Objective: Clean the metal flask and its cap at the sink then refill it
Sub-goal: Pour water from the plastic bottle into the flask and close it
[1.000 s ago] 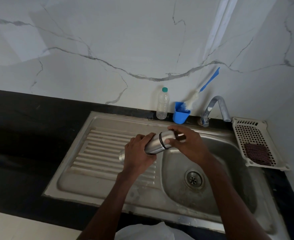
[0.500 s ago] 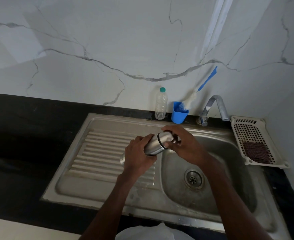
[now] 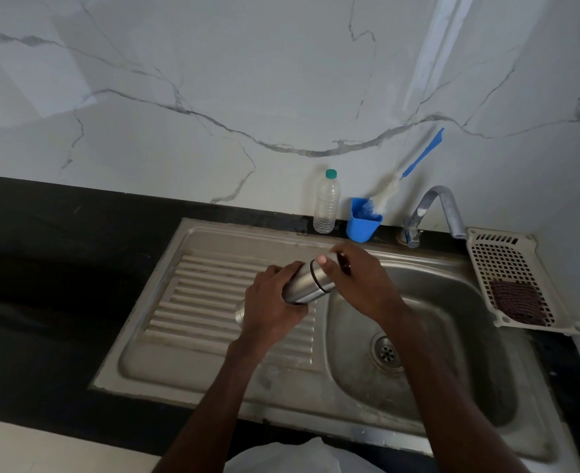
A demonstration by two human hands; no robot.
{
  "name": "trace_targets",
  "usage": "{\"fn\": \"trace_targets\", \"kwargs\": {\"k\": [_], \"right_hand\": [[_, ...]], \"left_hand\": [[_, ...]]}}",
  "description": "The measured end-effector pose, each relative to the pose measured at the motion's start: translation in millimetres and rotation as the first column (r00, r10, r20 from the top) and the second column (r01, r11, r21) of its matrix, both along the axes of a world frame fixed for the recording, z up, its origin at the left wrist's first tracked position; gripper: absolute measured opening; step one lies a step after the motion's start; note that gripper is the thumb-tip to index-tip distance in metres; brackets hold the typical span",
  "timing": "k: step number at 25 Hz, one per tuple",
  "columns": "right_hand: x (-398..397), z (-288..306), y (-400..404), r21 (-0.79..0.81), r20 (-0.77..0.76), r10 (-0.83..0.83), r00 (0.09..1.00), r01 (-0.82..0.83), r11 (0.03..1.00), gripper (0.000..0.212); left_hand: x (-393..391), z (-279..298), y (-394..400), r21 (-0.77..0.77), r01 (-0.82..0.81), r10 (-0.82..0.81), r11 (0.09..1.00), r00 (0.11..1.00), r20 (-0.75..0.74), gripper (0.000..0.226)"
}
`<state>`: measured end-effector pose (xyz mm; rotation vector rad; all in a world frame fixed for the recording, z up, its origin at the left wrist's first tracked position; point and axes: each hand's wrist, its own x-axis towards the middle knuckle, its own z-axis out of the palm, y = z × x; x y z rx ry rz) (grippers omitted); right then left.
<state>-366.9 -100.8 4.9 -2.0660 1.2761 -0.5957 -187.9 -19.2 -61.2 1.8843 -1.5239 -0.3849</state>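
A steel flask (image 3: 302,284) lies tilted above the draining board of the sink (image 3: 213,288), its top pointing up and to the right. My left hand (image 3: 270,307) grips the flask's lower body. The fingers and thumb of my right hand (image 3: 360,279) curl round the cap (image 3: 327,270) at the flask's top end, beyond a dark ring. Most of the cap is hidden under that hand. No water runs from the tap (image 3: 435,211).
A clear plastic bottle (image 3: 326,203) with a green cap and a blue cup (image 3: 361,220) holding a bottle brush (image 3: 408,172) stand behind the sink. A white perforated tray (image 3: 479,244) with a dark scrub pad (image 3: 517,302) sits at the right. The drain (image 3: 386,351) lies in the basin.
My right hand has shifted its hold on the cap, the thumb now lying over the top of the cap end. The flask and left hand have barely moved.
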Motion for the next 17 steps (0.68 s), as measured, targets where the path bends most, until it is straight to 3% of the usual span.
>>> {"fn": "trace_targets", "kwargs": {"k": [3,5,7,9,11,14,17], "right_hand": [[0.7,-5.7,-0.7,0.012,0.168,0.183,0.969,-0.187,0.982,0.059],[5.3,-3.6,-2.9,-0.034,0.151,0.112,0.982,-0.108,0.994,0.051],[16.7,1.3,-2.9,0.015,0.028,0.038,0.999,-0.039,0.999,0.054],[22.6,-3.7,-4.7,-0.057,0.05,0.232,0.971,-0.229,0.972,0.06],[29.6,-11.6,-7.4,-0.131,0.098,0.358,0.929,-0.345,0.929,0.051],[60.2,-15.3,0.3,-0.114,0.01,0.154,0.988,-0.152,0.982,0.034],[99.2,-16.9,14.3,-0.074,-0.115,-0.183,0.976,0.176,0.982,0.041]], "left_hand": [[10.6,1.1,-0.7,0.007,-0.009,0.01,1.0,0.999,-0.05,0.083],[16.8,1.8,-0.5,0.01,-0.006,0.006,1.0,1.0,-0.03,0.082],[24.6,1.1,0.1,0.022,0.013,-0.013,1.0,1.0,0.005,0.082],[34.8,-1.8,0.8,0.027,0.044,-0.043,0.999,0.999,-0.024,0.082],[47.6,-6.0,0.8,0.018,0.052,-0.051,0.998,0.996,-0.079,0.084],[62.3,-10.0,2.8,0.006,0.037,-0.036,0.999,0.991,-0.13,0.086],[74.2,-9.2,2.7,0.006,0.047,-0.046,0.999,0.995,-0.084,0.085]]}}
